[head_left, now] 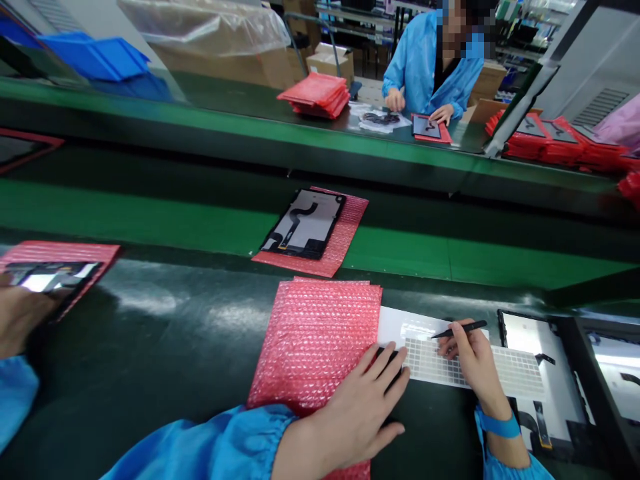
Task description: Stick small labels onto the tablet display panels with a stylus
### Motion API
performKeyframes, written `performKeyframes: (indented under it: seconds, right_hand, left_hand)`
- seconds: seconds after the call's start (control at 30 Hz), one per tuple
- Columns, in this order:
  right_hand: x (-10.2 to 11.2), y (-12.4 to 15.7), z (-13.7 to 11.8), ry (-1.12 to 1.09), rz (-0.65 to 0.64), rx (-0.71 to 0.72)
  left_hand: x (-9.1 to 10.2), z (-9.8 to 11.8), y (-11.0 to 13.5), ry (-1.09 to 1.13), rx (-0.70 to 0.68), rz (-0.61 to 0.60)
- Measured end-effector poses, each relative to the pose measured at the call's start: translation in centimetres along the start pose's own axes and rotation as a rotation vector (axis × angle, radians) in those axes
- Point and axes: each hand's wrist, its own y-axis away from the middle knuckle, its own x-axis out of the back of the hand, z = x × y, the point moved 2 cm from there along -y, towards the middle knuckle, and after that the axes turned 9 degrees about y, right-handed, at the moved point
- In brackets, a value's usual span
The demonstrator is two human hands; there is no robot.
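Sheet (pixel 434 363), judged light, flexible and best taken by its edges, was laid near pouches (pixel 315 333); tweezers (pixel 477 325) were pinched in the right hand (pixel 475 360), the left hand (pixel 353 413) spread, nothing clasped.

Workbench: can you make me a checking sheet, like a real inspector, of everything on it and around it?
Surface: dark, shiny bench, with a green strip beyond it.
Work things: red bubble-wrap stack, gridded sheet, black tweezers.
Clutter: a panel on red wrap beyond the stack; more panels at the right.
Hands: left hand spread flat over the stack's right edge; right hand holds the tweezers over the sheet.
Cables: no loose ones seen; a dark ribbon on the far panel.
Surroundings: a co-worker opposite, another person's hand at left, blue bins.
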Motion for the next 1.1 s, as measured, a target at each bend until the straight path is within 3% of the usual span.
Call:
performKeyframes:
  seconds: [0.3, 0.5, 0.6, 0.73, 0.83, 0.9, 1.0, 1.1]
  right_hand:
    - [0.7, 0.4, -0.7, -0.27, 0.055, 0.051]
    - [0.4, 1.7, -2.2, -0.459, 0.148, 0.11]
    - [0.4, 2.3, -2.8, -0.602, 0.158, 0.121]
    - [1.1, 2.9, -3.1, -0.831, 0.041, 0.061]
    - [1.5, 3.0, -3.0, -0.954, -0.065, -0.024]
    - [1.6, 3.1, -3.0, -1.007, -0.129, -0.049]
    - [1.5, 3.2, -3.3, -1.057, -0.234, -0.032]
    - [1.4, 3.3, -3.5, -1.097, -0.304, 0.004]
  left_hand:
    - [0.5, 0.6, -0.1, -0.215, -0.046, 0.024]
    - [1.7, -0.7, -1.2, -0.194, 0.012, 0.102]
    - [3.1, -1.3, -5.3, -0.091, 0.104, 0.035]
    - [4.1, -1.4, -15.4, 0.243, 0.183, -0.024]
    - [2.9, -0.4, -23.1, 0.328, 0.172, -0.085]
    - [1.5, 0.7, -27.0, 0.361, 0.169, -0.15]
    - [-0.4, 2.7, -30.5, 0.354, 0.178, -0.225]
    - [-1.3, 3.8, -32.3, 0.339, 0.224, -0.27]
